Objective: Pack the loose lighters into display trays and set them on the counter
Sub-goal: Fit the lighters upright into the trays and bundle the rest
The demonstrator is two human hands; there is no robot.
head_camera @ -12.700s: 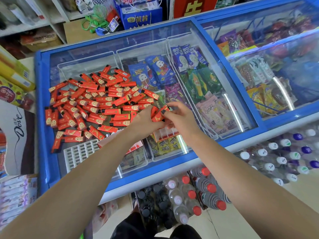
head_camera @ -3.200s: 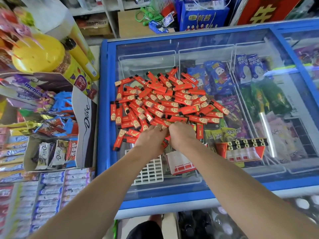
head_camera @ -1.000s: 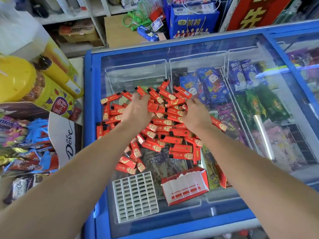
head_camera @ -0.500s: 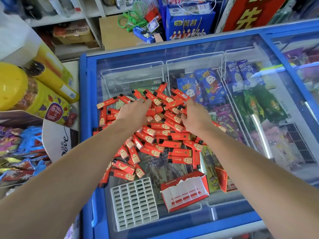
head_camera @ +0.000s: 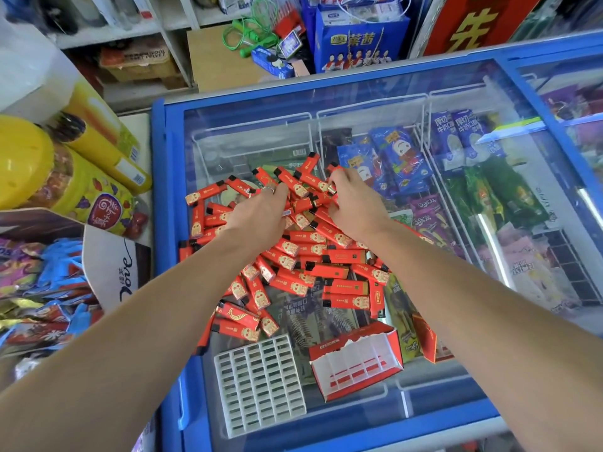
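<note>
A heap of loose red lighters lies on the glass lid of a blue chest freezer. Both my hands are sunk into the far part of the heap. My left hand has its fingers curled down over several lighters. My right hand curls round lighters too, and one metal cap shows between its thumb and fingers. Nearer me lie a white grid insert and an empty red-and-white display tray. Another red tray is partly hidden by my right arm.
Left of the freezer stand yellow candy jars and open snack boxes. A second freezer adjoins on the right. Shelves and a blue carton stand behind. Ice-cream packets show under the glass.
Over the last second both hands have stayed on the far part of the heap and drawn closer together. The lighters have bunched toward the trays.
</note>
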